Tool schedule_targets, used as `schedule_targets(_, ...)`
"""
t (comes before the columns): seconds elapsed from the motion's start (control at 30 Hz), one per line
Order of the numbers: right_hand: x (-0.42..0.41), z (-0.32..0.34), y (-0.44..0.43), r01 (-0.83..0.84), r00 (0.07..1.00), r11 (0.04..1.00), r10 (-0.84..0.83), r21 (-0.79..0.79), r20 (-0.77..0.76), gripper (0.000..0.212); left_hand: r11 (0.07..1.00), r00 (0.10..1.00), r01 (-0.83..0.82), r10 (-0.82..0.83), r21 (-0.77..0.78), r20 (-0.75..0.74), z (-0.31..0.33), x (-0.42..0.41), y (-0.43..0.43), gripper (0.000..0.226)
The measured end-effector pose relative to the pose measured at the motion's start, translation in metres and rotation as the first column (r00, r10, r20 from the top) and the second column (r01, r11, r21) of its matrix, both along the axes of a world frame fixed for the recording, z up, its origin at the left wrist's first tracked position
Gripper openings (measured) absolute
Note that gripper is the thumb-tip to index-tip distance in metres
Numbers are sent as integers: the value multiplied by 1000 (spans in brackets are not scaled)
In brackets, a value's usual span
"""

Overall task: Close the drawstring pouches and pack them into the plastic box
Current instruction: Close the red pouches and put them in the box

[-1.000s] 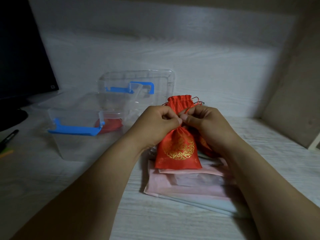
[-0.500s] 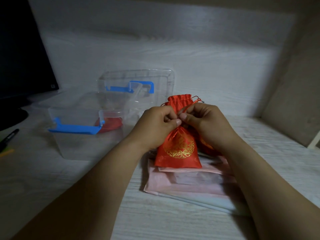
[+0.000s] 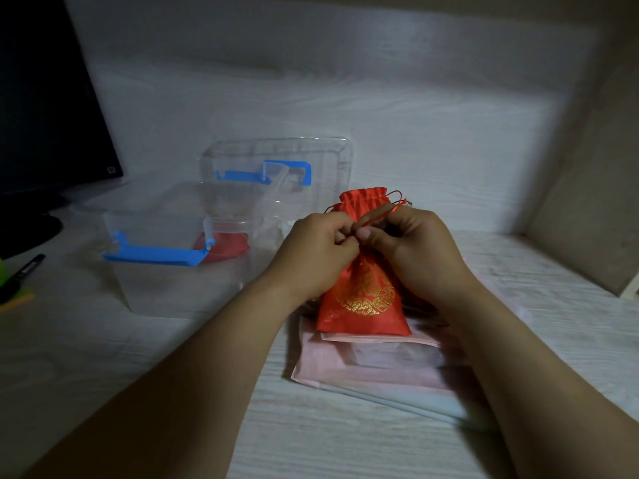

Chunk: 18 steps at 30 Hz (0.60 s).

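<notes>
Red satin pouch (image 3: 363, 302) with gold embroidery stood just right of the clear plastic box (image 3: 166, 285), neck gathered; left hand (image 3: 311, 257) and right hand (image 3: 418, 254) each pinched what seemed its cord (image 3: 380, 214).

Small delta only. The red cord (image 3: 379, 215) is now drawn out into a straight doubled strand. It runs from the pinch point between the two thumbs up to the right edge of the pouch (image 3: 363, 299) mouth. A second ago it was just loose loops beside the gathered top. The right hand (image 3: 420, 250) has shifted slightly, with the thumb tip a bit higher and the index finger lifted over the strand. The left hand (image 3: 316, 252) has curled tighter onto the cord. The pinch point has crept up toward the mouth. Can't tell if the neck is any tighter, since the hands cover it.
</notes>
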State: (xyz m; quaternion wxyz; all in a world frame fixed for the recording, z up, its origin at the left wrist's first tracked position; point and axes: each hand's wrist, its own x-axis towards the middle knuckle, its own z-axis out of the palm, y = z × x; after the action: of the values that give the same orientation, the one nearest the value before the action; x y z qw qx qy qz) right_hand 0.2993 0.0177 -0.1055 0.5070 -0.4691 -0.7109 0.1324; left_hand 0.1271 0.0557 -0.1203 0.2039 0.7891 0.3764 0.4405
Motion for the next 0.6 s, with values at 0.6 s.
schedule_targets(0.6,9,-4,12,8,905,995,-48,-95,-423,15,980,985,154,-141,-124,102,1,-3,-1,17)
